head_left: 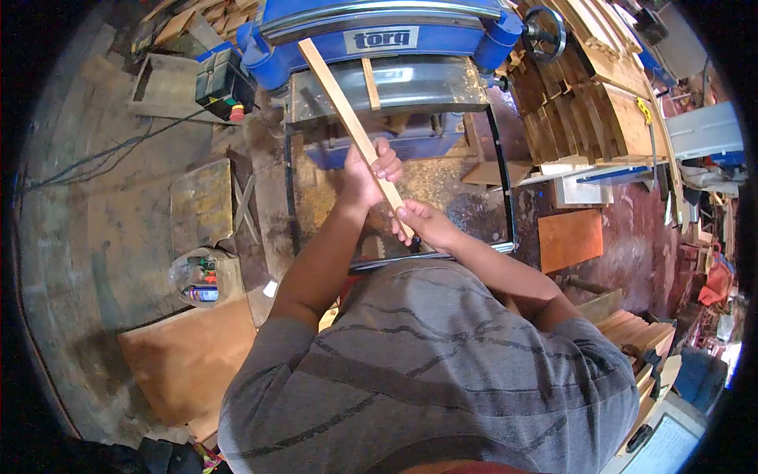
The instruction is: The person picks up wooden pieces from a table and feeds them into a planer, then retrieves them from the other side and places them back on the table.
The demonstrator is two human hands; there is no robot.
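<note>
A long, narrow wooden strip (338,100) slants from upper left down toward my body. My left hand (369,171) wraps its fingers around the strip's lower half. Close to its near end, my right hand (424,223) grips it between thumb and fingers. The strip's far end overlaps the front of a blue planer (316,28) marked "torq". On the planer's metal bed (430,83) lies a second, shorter-looking wooden strip (370,84), part of it hidden inside the machine.
A handwheel (544,34) sticks out at the planer's right. Stacked boards (584,118) stand beyond it. At left are a control box (225,83) with a red button, a trailing cable (103,158) and a container (223,272) of small items. Black frame rails (499,174) run below the bed.
</note>
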